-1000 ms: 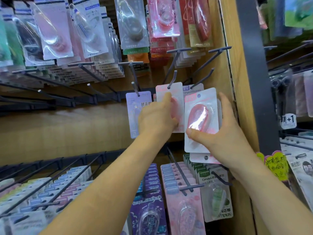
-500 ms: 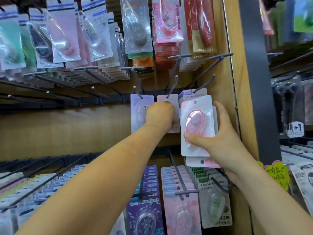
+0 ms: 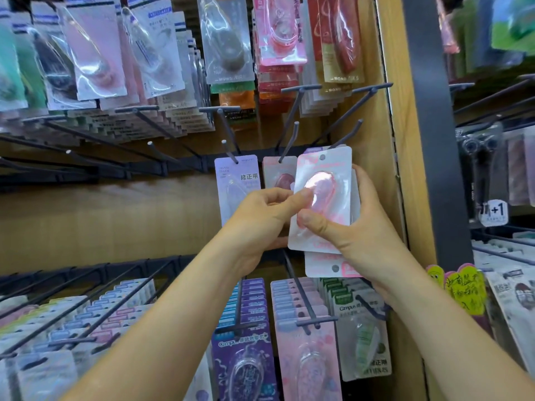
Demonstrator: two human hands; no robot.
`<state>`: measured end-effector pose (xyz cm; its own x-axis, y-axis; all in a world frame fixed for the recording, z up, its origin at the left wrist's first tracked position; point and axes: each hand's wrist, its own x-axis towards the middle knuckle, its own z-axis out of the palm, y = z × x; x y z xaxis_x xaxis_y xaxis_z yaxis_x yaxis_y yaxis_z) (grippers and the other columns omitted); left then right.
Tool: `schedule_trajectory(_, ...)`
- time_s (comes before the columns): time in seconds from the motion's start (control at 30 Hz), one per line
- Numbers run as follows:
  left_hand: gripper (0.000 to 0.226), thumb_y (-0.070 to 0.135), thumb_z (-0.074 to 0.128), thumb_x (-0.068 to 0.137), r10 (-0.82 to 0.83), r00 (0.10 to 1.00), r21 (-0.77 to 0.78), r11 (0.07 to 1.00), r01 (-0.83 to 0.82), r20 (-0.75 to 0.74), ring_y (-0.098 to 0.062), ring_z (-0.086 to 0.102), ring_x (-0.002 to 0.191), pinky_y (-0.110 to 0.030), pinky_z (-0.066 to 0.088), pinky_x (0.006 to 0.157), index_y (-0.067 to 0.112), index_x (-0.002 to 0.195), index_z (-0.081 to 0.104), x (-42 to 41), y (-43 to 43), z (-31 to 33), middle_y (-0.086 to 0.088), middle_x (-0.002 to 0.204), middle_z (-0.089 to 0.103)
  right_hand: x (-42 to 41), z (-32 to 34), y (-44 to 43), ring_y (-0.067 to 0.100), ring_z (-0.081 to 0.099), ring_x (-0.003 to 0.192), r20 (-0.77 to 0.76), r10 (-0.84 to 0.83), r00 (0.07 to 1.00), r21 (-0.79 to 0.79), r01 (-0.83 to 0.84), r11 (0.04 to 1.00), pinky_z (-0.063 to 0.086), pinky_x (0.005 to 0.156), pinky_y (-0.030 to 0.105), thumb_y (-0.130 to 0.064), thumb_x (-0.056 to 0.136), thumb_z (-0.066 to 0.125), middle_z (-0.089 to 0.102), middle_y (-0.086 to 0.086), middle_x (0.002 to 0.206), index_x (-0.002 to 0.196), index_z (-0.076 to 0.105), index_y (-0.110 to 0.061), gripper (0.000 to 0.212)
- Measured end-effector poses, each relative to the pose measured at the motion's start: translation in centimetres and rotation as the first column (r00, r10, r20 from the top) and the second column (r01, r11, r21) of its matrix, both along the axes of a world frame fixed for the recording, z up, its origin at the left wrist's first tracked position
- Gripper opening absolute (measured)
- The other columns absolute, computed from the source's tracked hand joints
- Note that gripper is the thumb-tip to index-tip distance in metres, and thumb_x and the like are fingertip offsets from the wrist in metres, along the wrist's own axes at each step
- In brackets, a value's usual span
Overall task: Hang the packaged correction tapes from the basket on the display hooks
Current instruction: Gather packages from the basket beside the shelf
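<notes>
Front pink pack (image 3: 333, 227) is held upright at frame centre, with its hang hole at 12 o'clock and its blister facing the camera. It is not threaded on any hook. It is clamped by the right hand (image 3: 367, 230), with the thumb over the lower blister and the fingers wrapped round the 3 o'clock edge. Its 9 o'clock edge is pinched by the left hand (image 3: 260, 221), thumb tip on the blister. Both hands are together on this pack.

A second pink pack (image 3: 324, 263) is held behind it, sticking out at 6 o'clock with its hole downward. A lilac card edge shows behind the top; whether it is held or hung cannot be told.

The right hook (image 3: 348, 133) is seen at 12 to 1 o'clock, its tip free and its shaft running behind the pack's top edge. The middle hook (image 3: 291, 140) at 11 o'clock carries a hung pink pack (image 3: 275, 175), partly covered by the front pack. The left hook (image 3: 228, 151) at 10 o'clock carries a lilac pack (image 3: 237, 183).

The wooden side panel (image 3: 390, 125) lies just beside the right-hand fingers at 3 o'clock, so room there is tight. Bare hooks (image 3: 162, 151) and bare wood are seen at 9 o'clock. Full rows of packs (image 3: 307, 354) are hung close below at 6 o'clock, and upper rows (image 3: 228, 39) at 12 o'clock.
</notes>
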<state>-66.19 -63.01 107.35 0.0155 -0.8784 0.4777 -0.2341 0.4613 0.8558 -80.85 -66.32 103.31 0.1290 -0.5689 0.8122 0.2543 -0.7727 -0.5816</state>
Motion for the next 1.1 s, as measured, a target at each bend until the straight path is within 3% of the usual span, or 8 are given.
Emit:
schedule_trajectory(0.1,0.039,0.042,0.065,0.090,0.032,0.999,-0.022,0.999,-0.033,-0.044,-0.025,0.073,0.095,-0.047,0.061,0.082,0.007,0.107,0.068,-0.1,-0.1,-0.1,-0.013,0.109,0.073,-0.6,0.1,0.4,0.012,0.071,0.102,-0.040,0.129,0.991,0.056,-0.127,0.990,0.061,0.078,0.031,-0.024,0.093,0.063,0.069,-0.006,0.121,0.136,0.044,-0.036,0.049)
schedule_trajectory(0.2,0.036,0.042,0.064,0.090,0.055,0.993,-0.036,0.998,-0.059,-0.103,-0.026,0.073,0.093,-0.050,0.060,0.082,0.010,0.106,0.064,0.0,-0.2,-0.4,-0.013,0.110,0.072,-1.4,0.0,0.5,0.014,0.069,0.108,-0.089,0.158,0.983,0.072,-0.152,0.986,0.059,0.089,0.037,-0.021,0.101,0.051,0.069,-0.007,0.123,0.140,0.044,-0.038,0.044)
schedule_trajectory(0.37,0.034,0.037,0.062,0.093,0.028,0.954,-0.031,0.999,-0.039,-0.298,-0.028,0.073,0.092,-0.045,0.062,0.071,0.008,0.111,0.058,0.2,0.1,-1.0,-0.014,0.110,0.071,-2.1,-0.2,0.2,0.019,0.068,0.112,-0.082,0.215,0.973,0.090,-0.208,0.974,0.057,0.093,0.043,-0.011,0.090,0.064,0.068,-0.003,0.127,0.146,0.040,-0.038,0.066)
schedule_trajectory(0.47,0.036,0.037,0.066,0.090,0.020,0.956,-0.067,0.997,-0.041,-0.293,-0.031,0.072,0.096,-0.052,0.061,0.077,0.008,0.110,0.056,0.5,0.7,-1.1,-0.015,0.112,0.070,-2.0,-0.4,0.1,0.016,0.067,0.112,-0.119,0.092,0.989,0.063,-0.085,0.994,0.056,0.093,0.048,-0.007,0.083,0.075,0.062,-0.006,0.134,0.146,0.031,-0.049,0.087)
schedule_trajectory(0.57,0.036,0.038,0.070,0.083,0.075,0.964,-0.140,0.984,-0.114,-0.257,-0.025,0.074,0.091,-0.052,0.060,0.079,0.014,0.107,0.059,0.8,1.6,-1.4,-0.007,0.103,0.074,-1.7,-0.8,0.5,0.008,0.066,0.109,-0.143,-0.077,0.987,-0.049,0.070,0.996,0.061,0.082,0.036,-0.007,0.084,0.074,0.058,-0.014,0.134,0.141,0.029,-0.056,0.088)
schedule_trajectory(0.77,0.020,0.027,0.066,0.086,0.108,0.981,-0.390,0.906,-0.164,-0.162,-0.017,0.075,0.080,-0.033,0.062,0.063,0.021,0.103,0.057,1.7,3.9,-2.0,-0.002,0.088,0.077,-1.7,-1.5,1.9,-0.018,0.058,0.099,-0.050,-0.328,0.943,-0.205,0.312,0.928,0.047,0.077,0.004,-0.008,0.083,0.073,0.053,-0.052,0.105,0.147,0.024,-0.052,0.091)
schedule_trajectory(0.97,0.024,0.031,0.067,0.086,0.117,0.991,-0.455,0.880,-0.134,-0.065,-0.019,0.075,0.081,-0.043,0.063,0.067,0.026,0.106,0.053,0.1,3.6,-0.4,-0.008,0.091,0.076,-1.3,-1.6,3.3,-0.033,0.048,0.094,0.042,-0.429,0.902,-0.305,0.421,0.855,0.036,0.068,-0.008,-0.003,0.081,0.076,0.038,-0.064,0.101,0.144,0.028,-0.041,0.088)
schedule_trajectory(1.1,0.037,0.029,0.067,0.091,0.202,0.979,-0.552,0.814,-0.182,-0.024,-0.017,0.073,0.086,-0.041,0.062,0.068,0.048,0.119,0.051,0.0,2.8,-0.2,-0.005,0.097,0.074,-1.6,-1.8,3.5,-0.027,0.053,0.091,0.011,-0.474,0.880,-0.291,0.456,0.841,0.038,0.068,-0.006,-0.010,0.081,0.079,0.038,-0.064,0.100,0.145,0.026,-0.048,0.092)
